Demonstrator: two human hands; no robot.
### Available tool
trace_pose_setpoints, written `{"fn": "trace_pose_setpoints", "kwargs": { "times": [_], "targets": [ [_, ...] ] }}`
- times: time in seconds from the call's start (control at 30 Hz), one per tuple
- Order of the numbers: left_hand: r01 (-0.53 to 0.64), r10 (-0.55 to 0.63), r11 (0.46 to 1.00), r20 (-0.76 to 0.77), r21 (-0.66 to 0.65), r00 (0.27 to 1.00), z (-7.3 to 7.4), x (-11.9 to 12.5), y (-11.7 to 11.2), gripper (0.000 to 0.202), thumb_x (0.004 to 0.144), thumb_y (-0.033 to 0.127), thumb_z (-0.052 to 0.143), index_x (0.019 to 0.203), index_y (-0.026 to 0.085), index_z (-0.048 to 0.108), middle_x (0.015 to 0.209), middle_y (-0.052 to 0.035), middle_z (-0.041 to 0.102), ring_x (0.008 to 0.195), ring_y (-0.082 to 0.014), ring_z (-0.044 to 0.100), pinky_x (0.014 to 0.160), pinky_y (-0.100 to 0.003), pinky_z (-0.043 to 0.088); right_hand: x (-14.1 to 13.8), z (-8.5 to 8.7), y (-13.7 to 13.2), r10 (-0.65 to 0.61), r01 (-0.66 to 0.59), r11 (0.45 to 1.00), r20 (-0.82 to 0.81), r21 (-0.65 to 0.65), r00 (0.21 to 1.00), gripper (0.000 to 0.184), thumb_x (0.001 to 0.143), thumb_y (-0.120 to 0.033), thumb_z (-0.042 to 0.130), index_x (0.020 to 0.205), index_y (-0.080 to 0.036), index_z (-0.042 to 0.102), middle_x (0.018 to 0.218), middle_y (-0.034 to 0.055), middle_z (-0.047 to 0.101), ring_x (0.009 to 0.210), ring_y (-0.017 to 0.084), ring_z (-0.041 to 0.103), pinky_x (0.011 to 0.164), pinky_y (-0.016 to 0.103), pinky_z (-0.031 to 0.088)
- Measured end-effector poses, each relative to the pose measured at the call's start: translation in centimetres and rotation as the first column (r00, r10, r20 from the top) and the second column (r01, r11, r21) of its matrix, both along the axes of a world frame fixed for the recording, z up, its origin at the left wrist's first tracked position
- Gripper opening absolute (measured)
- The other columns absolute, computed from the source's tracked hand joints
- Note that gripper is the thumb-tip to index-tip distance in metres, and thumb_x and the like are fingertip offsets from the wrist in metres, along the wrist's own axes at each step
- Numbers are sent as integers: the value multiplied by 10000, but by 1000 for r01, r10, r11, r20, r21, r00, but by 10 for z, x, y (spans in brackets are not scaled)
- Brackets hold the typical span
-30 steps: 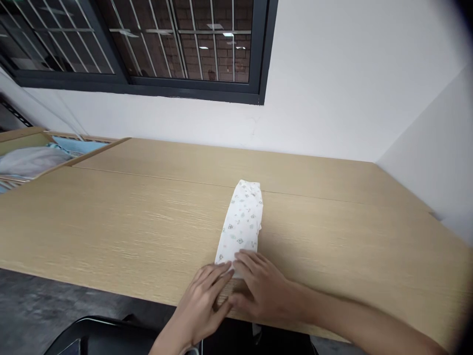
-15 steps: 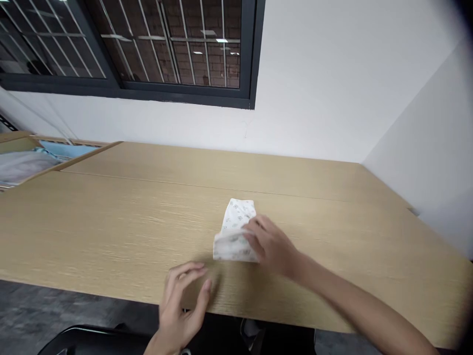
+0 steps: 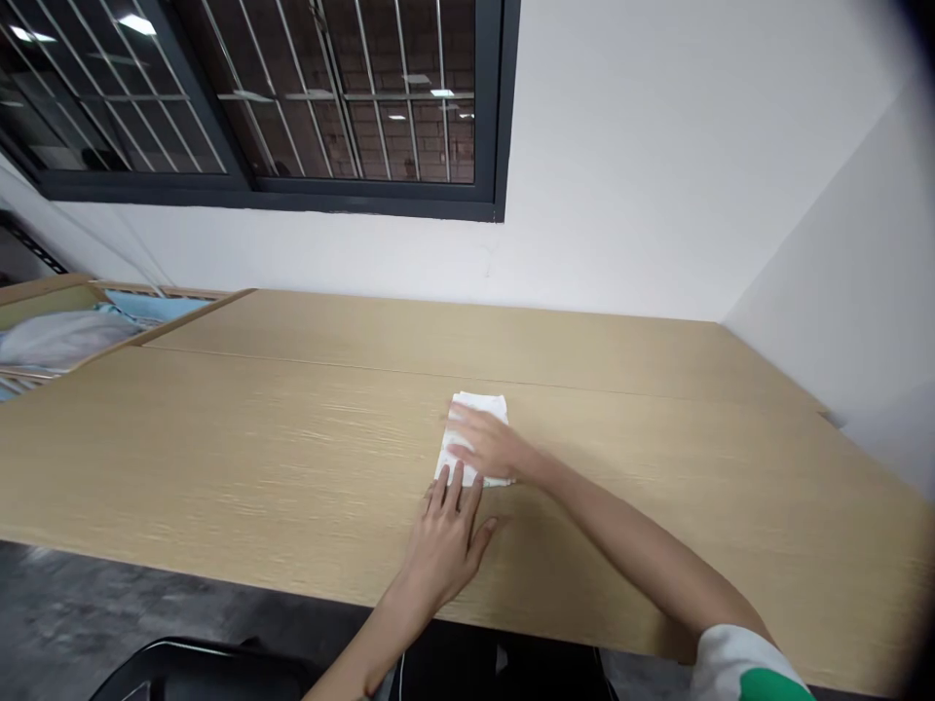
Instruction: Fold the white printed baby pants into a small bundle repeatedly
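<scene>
A small white printed cloth [image 3: 482, 407] lies folded into a short bundle on the light wooden table [image 3: 255, 438]. My right hand [image 3: 486, 445] rests flat on top of the cloth, fingers stretched out and pointing left, covering most of it. My left hand [image 3: 447, 535] lies flat on the table just in front of the cloth, fingers straight and together, their tips touching its near edge. Neither hand grips anything.
A wooden tray [image 3: 69, 326] with pale and light blue fabric stands at the table's far left. A white wall with a dark barred window [image 3: 292, 97] runs behind. A black chair [image 3: 197, 672] shows below the near table edge.
The long cloth strip was folded over away from me into a short bundle by my right hand. My left hand lifted off, then came back down flat at the bundle's near edge.
</scene>
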State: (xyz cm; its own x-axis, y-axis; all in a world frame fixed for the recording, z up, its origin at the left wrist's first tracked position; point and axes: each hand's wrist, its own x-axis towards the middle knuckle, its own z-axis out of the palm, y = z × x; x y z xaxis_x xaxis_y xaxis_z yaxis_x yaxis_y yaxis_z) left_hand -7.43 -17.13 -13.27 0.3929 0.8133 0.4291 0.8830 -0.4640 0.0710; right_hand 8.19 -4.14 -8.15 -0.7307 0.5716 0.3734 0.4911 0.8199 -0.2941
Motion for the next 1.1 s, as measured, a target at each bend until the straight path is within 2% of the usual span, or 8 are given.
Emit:
{"fn": "trace_pose_setpoints", "kwargs": {
  "times": [0.07,0.13,0.4,0.63,0.73,0.83,0.97,1.1],
  "targets": [
    [12,-12,998,-1,-62,1000,1,-1,-3,477,995,477,534,1344,170,640,1341,-184,656,1292,-390,575,1016,-561,504,-9,-7,-23,235,-235,972,35,-17,971,524,1099,-424,388,1539,-145,437,1643,126,366,1541,213,269,1251,373,271],
    [7,-7,995,-1,-104,1000,3,0,-4,440,1004,470,510,1244,153,698,1189,-186,718,1168,-377,644,976,-566,526,-14,-17,-33,319,-316,947,51,-48,947,528,1108,-412,363,1556,-137,417,1647,111,360,1549,194,250,1263,349,250],
    [19,-19,998,16,-53,1000,0,-2,-1,586,1004,486,524,1508,190,489,1608,-198,395,1504,-425,324,1111,-584,437,6,-40,38,42,-38,999,183,-26,982,536,1101,-438,364,1570,-179,398,1642,121,348,1557,253,229,1270,527,183],
    [14,-10,995,37,-98,999,0,-3,-1,611,1005,494,530,1539,210,451,1631,-192,361,1509,-427,318,1121,-620,419,18,-36,69,-48,51,998,135,-22,990,538,1093,-408,342,1594,-211,350,1677,96,286,1567,242,197,1271,515,151],
    [98,-86,987,99,-124,991,6,-23,11,453,1041,381,489,1454,203,547,1519,-161,535,1422,-335,492,1137,-561,440,20,-30,53,-150,147,988,66,47,986,512,1080,-327,347,1560,-155,396,1665,146,310,1565,260,194,1261,516,157],
    [179,-160,978,170,-107,972,14,-50,31,341,1055,265,449,1334,196,634,1357,-119,676,1256,-249,642,1129,-508,469,30,-24,19,-217,218,975,-26,38,976,430,1062,-357,411,1405,-143,559,1548,196,467,1460,318,379,1189,548,273],
    [266,-242,953,162,-147,957,24,-68,54,282,1051,256,450,1184,186,688,1324,-125,691,1273,-269,626,1093,-499,485,58,-24,-30,-62,64,995,28,-76,998,491,982,-508,583,1328,-159,598,1396,191,591,1302,328,523,1085,520,388],
    [229,-146,922,266,-312,953,45,-66,68,322,1072,344,379,1161,191,649,1184,-107,727,1135,-263,675,1033,-477,503,78,-31,-48,-10,11,990,6,-140,1000,503,964,-390,606,1409,-169,530,1469,187,556,1423,319,437,1138,515,344]
  ]
}}
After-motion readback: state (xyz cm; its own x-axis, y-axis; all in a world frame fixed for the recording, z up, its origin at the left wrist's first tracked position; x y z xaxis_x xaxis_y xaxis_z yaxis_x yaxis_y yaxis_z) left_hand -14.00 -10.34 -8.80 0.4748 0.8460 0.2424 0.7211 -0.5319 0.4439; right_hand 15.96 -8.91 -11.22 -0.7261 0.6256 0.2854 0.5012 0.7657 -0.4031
